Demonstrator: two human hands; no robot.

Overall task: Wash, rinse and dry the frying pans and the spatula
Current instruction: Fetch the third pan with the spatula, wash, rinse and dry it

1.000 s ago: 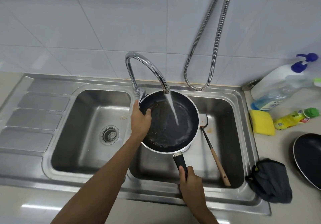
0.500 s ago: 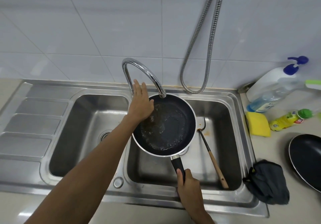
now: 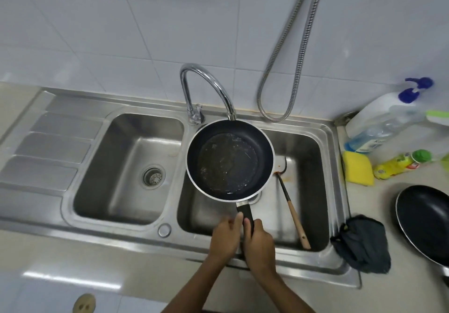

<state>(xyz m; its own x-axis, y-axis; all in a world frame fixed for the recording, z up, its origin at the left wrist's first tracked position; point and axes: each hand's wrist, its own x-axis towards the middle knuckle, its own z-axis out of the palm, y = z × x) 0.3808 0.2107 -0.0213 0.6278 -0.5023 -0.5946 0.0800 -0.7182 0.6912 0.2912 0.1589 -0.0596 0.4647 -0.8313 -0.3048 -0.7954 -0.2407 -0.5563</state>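
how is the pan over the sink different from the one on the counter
The pan over the sink is held up by its handle in the right hand, left hand beside it; the pan on the counter lies untouched. The pan over the sink shows pale residue inside; the pan on the counter looks plain dark. Both are round, black inside, with pale rims.

Your beige counter (image 3: 379,201) with a steel double sink (image 3: 48,157) set in it.
At the right of the frame you have a yellow sponge (image 3: 358,168), a small yellow bottle (image 3: 401,164) lying on its side, a pump bottle (image 3: 379,111) and a clear bottle (image 3: 379,134) toward the upper right, a dark cloth (image 3: 362,244) at the sink's right edge, and a second frying pan (image 3: 427,220) at the frame's right edge. A spatula (image 3: 292,213) lies in the right basin.
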